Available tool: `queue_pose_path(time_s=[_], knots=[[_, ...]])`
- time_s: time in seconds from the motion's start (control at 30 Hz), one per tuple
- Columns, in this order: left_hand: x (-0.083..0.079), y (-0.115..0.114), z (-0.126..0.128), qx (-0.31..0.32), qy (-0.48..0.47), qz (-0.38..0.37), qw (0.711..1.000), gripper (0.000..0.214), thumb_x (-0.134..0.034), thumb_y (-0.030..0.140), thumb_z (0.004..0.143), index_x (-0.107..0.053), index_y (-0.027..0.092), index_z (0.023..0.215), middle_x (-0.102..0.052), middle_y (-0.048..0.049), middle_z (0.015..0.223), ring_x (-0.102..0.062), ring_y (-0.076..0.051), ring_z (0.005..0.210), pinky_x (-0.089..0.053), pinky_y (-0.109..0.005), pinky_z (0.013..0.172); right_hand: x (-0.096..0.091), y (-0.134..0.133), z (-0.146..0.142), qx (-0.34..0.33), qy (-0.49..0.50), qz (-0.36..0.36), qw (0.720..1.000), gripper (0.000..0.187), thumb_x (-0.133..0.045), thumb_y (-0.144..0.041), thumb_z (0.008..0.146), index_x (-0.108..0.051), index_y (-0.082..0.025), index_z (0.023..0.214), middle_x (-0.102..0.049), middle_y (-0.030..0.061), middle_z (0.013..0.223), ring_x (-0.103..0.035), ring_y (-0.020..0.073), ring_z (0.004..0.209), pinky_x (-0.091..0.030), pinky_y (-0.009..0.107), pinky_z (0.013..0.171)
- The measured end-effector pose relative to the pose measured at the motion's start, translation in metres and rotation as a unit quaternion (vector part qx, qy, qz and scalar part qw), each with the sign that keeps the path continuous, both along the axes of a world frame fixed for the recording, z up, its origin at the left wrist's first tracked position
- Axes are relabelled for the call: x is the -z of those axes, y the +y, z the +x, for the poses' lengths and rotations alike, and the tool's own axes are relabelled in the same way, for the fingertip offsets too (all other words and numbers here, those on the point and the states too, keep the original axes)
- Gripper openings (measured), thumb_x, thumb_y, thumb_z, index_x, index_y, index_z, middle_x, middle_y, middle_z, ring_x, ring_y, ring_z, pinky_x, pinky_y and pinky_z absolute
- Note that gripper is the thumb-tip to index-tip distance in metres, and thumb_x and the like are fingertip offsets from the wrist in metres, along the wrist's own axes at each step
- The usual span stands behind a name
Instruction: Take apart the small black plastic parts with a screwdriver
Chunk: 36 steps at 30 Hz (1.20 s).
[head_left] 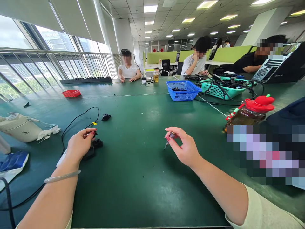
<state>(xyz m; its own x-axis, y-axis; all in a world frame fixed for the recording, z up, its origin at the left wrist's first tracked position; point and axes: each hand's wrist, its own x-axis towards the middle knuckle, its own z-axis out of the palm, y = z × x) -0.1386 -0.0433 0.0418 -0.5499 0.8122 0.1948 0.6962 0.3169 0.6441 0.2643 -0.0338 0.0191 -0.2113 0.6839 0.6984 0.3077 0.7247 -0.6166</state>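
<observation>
My right hand (pixel 184 147) is closed in a pinch around a small screwdriver (pixel 172 135), its thin tip slanting down and left just over the green table (pixel 147 197). On the left, my left hand (pixel 79 144) pinches a small black piece (pixel 95 134), mostly covered by the fingers. More black parts (pixel 97 143) lie directly beside and below that hand, their kind unclear. A black cable (pixel 82 111) with a yellow tag (pixel 94 123) loops behind it. Slightly farther off sits a crumpled black item (pixel 106 117).
A blue basket (pixel 183 92) and a teal basket (pixel 224 90) of cables stand toward the back right. Nearer are a red-lidded bottle (pixel 252 113) and a dark bag (pixel 288 121). A white container (pixel 20 127) and red tray (pixel 71 93) are left. Several people sit beyond.
</observation>
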Motion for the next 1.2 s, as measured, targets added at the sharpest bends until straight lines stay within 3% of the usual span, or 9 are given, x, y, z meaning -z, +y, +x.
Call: queue_pose_path(time_s=[0.17, 0.4, 0.73, 0.97, 1.1, 1.2], knots=[[-0.001, -0.003, -0.006, 0.016, -0.057, 0.001, 0.998, 0.040, -0.053, 0.038, 0.078, -0.078, 0.019, 0.103, -0.075, -0.0071, 0.082, -0.073, -0.028, 0.091, -0.054, -0.034, 0.075, 0.000, 0.001, 0.003, 0.008, 0.013, -0.040, 0.999, 0.024, -0.056, -0.021, 0.095, -0.062, -0.030, 0.116, -0.071, -0.0017, 0.086, -0.071, 0.0136, 0.077, -0.063, 0.030, 0.076], [-0.001, -0.006, -0.003, 0.069, -0.027, 0.008, 0.997, 0.041, -0.055, 0.039, 0.077, -0.076, 0.022, 0.107, -0.078, -0.0085, 0.104, -0.070, -0.027, 0.099, -0.053, -0.038, 0.092, -0.001, 0.000, 0.002, 0.009, 0.016, -0.050, 0.999, 0.024, -0.056, -0.022, 0.094, -0.062, -0.030, 0.116, -0.072, -0.0012, 0.086, -0.071, 0.0146, 0.077, -0.063, 0.032, 0.077], [0.005, -0.001, -0.011, 0.099, 0.064, -0.077, 0.990, 0.043, -0.052, 0.044, 0.076, -0.078, 0.024, 0.105, -0.080, -0.0076, 0.100, -0.071, -0.028, 0.095, -0.053, -0.036, 0.086, -0.001, 0.001, 0.002, 0.012, 0.014, -0.050, 0.999, 0.024, -0.055, -0.022, 0.093, -0.062, -0.028, 0.116, -0.072, -0.0001, 0.085, -0.072, 0.0151, 0.079, -0.063, 0.032, 0.076], [0.009, 0.000, -0.012, 0.091, 0.102, -0.091, 0.986, 0.043, -0.051, 0.046, 0.078, -0.079, 0.026, 0.104, -0.080, -0.0062, 0.096, -0.071, -0.028, 0.089, -0.052, -0.035, 0.079, -0.001, 0.001, 0.002, 0.012, 0.011, -0.063, 0.998, 0.024, -0.055, -0.022, 0.093, -0.062, -0.028, 0.116, -0.072, 0.0008, 0.086, -0.072, 0.0156, 0.079, -0.063, 0.031, 0.072], [0.006, 0.000, -0.005, 0.080, 0.134, -0.103, 0.982, 0.041, -0.051, 0.045, 0.080, -0.081, 0.028, 0.102, -0.079, -0.0055, 0.090, -0.069, -0.027, 0.080, -0.051, -0.035, 0.071, -0.001, 0.001, 0.002, 0.008, 0.014, -0.059, 0.998, 0.023, -0.055, -0.022, 0.094, -0.062, -0.028, 0.115, -0.071, 0.0003, 0.085, -0.072, 0.0155, 0.079, -0.063, 0.031, 0.073], [0.000, -0.001, 0.003, 0.059, 0.146, -0.098, 0.983, 0.037, -0.053, 0.044, 0.082, -0.082, 0.030, 0.098, -0.079, -0.0053, 0.090, -0.069, -0.029, 0.082, -0.052, -0.036, 0.074, -0.001, 0.001, 0.002, 0.007, 0.014, -0.062, 0.998, 0.024, -0.055, -0.022, 0.094, -0.062, -0.028, 0.115, -0.071, 0.0006, 0.086, -0.072, 0.0159, 0.080, -0.063, 0.030, 0.070]])
